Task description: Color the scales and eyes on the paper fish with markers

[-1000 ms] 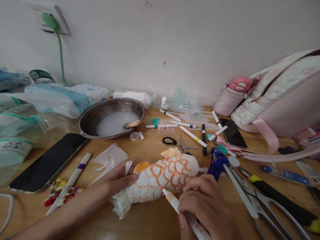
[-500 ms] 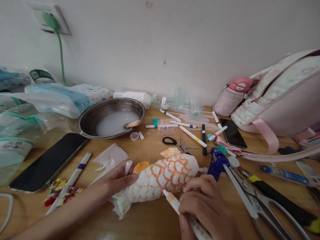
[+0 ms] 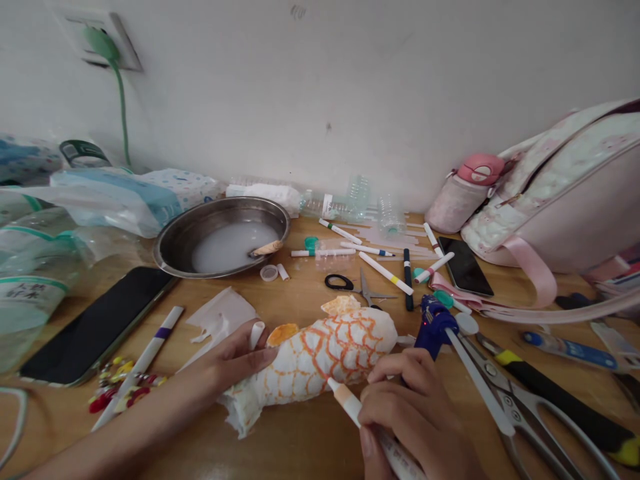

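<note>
A white papery fish (image 3: 325, 353) lies on its side, with orange scale lines drawn over its body and orange fins along its top edge. My left hand (image 3: 240, 357) grips it near the tail, thumb on top, and a white marker cap (image 3: 257, 335) sticks up between the fingers. In my right hand (image 3: 410, 413) is an uncapped white marker (image 3: 347, 403) with a peach band, closed in the fingers. Its tip meets the fish's lower side. Just behind the fish lie black-handled scissors (image 3: 365, 290), blades apart.
A metal basin (image 3: 170, 257) of cloudy liquid stands behind left, near a phone (image 3: 95, 327). Several markers (image 3: 385, 272) lie scattered at the back. A blue glue gun (image 3: 435, 327), large scissors (image 3: 515, 400) and a yellow-black cutter (image 3: 565, 397) crowd the right, before a pink backpack (image 3: 565, 207).
The marker's tip has shifted very slightly to the right along the fish's lower side. My left hand and the fish have stayed in place.
</note>
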A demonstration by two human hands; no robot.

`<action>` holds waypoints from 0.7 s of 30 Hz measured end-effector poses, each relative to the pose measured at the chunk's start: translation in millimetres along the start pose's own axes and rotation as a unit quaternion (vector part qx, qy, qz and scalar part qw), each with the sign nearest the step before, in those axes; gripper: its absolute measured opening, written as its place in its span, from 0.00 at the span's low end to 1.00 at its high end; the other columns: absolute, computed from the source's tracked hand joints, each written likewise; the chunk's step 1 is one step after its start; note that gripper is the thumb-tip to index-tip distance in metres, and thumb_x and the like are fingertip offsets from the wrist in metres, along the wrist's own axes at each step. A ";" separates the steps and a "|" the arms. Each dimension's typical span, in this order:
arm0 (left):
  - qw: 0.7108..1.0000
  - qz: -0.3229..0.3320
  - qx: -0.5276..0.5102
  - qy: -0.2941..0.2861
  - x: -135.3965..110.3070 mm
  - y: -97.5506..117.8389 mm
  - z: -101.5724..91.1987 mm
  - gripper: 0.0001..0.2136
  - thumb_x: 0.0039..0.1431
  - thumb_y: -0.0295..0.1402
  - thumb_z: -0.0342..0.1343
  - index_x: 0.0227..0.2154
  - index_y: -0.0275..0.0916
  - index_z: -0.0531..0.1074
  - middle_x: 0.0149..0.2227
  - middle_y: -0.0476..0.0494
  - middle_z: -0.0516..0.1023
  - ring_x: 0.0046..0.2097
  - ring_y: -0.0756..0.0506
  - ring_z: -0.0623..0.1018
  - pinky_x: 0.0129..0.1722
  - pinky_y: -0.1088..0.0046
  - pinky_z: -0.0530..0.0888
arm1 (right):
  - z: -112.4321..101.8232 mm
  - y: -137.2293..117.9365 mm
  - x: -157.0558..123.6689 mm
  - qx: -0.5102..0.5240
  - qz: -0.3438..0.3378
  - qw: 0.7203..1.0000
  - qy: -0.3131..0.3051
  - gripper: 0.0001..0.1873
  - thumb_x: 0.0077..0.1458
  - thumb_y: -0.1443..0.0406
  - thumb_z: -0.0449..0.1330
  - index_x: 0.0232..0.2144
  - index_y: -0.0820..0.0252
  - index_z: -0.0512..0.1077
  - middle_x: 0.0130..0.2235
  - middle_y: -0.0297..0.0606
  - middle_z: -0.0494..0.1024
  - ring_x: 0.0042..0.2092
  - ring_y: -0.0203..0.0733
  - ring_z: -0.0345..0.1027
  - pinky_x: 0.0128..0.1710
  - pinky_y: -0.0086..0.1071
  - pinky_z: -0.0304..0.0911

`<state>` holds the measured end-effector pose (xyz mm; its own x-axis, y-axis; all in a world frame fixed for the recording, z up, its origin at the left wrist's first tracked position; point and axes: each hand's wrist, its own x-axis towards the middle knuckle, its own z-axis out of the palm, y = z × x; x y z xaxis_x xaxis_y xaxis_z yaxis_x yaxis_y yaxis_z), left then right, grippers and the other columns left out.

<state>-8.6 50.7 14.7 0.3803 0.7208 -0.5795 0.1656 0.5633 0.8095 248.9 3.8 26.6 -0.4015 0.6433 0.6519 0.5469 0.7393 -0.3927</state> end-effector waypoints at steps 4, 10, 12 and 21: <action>1.000 -0.006 -0.019 0.018 -3.7 4.1 6.1 0.25 0.47 0.56 0.64 0.36 0.42 0.65 0.32 0.55 0.74 0.35 0.48 0.70 0.33 0.74 0.65 | 8.8 -2.7 -1.5 -0.009 0.040 0.995 0.089 0.08 0.50 0.74 0.50 0.25 0.57 0.61 0.21 0.25 0.68 0.30 0.34 0.63 0.36 0.36 0.54; 0.999 -0.005 -0.040 0.026 -3.6 5.8 8.8 0.25 0.43 0.54 0.67 0.34 0.43 0.66 0.30 0.56 0.73 0.33 0.48 0.71 0.33 0.73 0.65 | 4.4 -3.4 -0.4 -0.005 0.018 0.999 0.037 0.07 0.50 0.75 0.53 0.27 0.58 0.63 0.22 0.25 0.71 0.31 0.34 0.65 0.37 0.35 0.56; 0.999 -0.005 -0.038 0.029 -2.3 4.7 7.8 0.26 0.41 0.55 0.68 0.34 0.43 0.66 0.29 0.56 0.73 0.33 0.48 0.71 0.33 0.73 0.64 | 3.3 -3.0 0.1 -0.009 0.033 0.997 0.070 0.08 0.51 0.74 0.52 0.26 0.57 0.62 0.21 0.25 0.70 0.30 0.35 0.64 0.36 0.36 0.56; 1.000 -0.011 -0.016 0.011 1.8 -1.0 0.6 0.27 0.43 0.58 0.65 0.30 0.44 0.59 0.27 0.58 0.67 0.32 0.49 0.69 0.34 0.73 0.64 | -6.4 4.1 1.5 -0.018 -0.012 1.000 -0.015 0.08 0.48 0.75 0.56 0.28 0.58 0.64 0.24 0.24 0.72 0.32 0.34 0.67 0.37 0.35 0.58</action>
<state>-7.6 51.3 12.9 0.3575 0.7162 -0.5994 0.1448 0.5915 0.7932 255.2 6.5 30.1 -0.4362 0.6314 0.6412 0.5629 0.7474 -0.3530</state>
